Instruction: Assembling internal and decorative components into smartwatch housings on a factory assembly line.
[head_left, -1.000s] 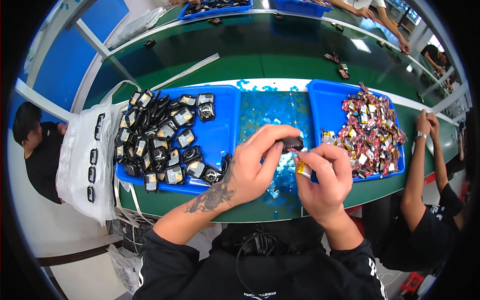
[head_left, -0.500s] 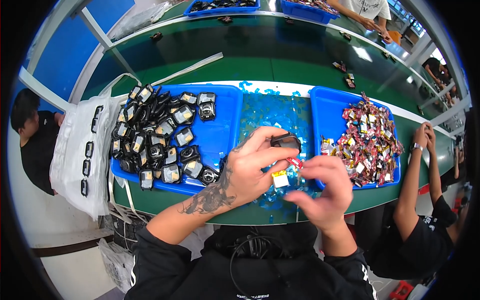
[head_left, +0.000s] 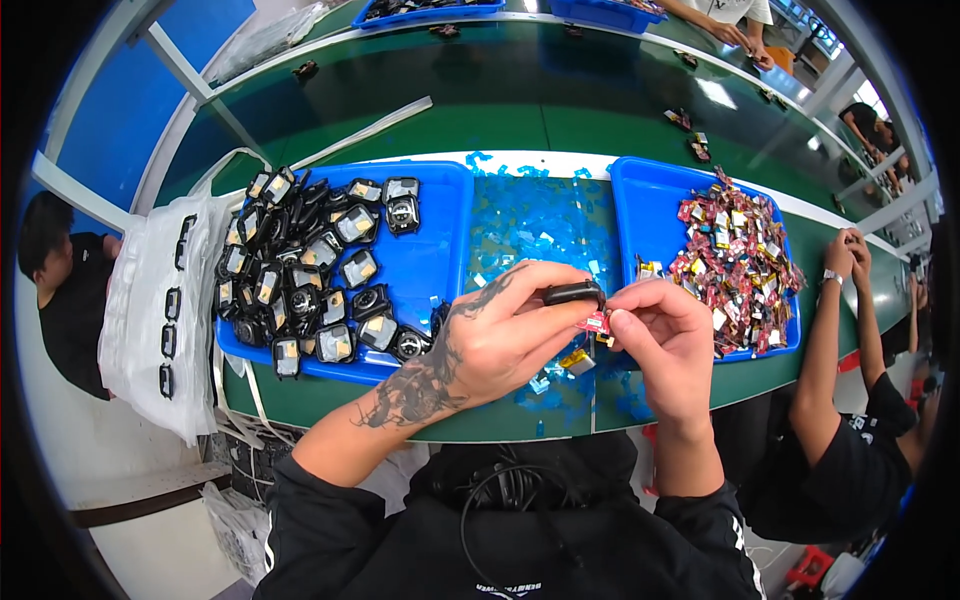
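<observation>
My left hand (head_left: 515, 325) is closed around a black smartwatch case (head_left: 574, 292), now tilted edge-on. Under the case hangs a small red circuit board (head_left: 596, 322), held against it by the left fingers. A white-and-yellow part (head_left: 577, 361) shows just below the board; whether it is joined to it I cannot tell. My right hand (head_left: 665, 340) pinches with thumb and forefinger at the right end of the case and board. What lies between those fingertips is hidden.
A blue tray (head_left: 440, 230) of black watch cases (head_left: 305, 270) stands left, another blue tray (head_left: 640, 230) of small red boards (head_left: 735, 270) right. Blue film scraps (head_left: 530, 235) litter the green table between. White bagging (head_left: 140, 320) hangs at left. A co-worker's arms (head_left: 825, 330) reach in at right.
The case has tipped from face-up to edge-on. My right hand has gone from spread, blurred fingers to a pinch at the case's end. The white-and-yellow part sits slightly right.
</observation>
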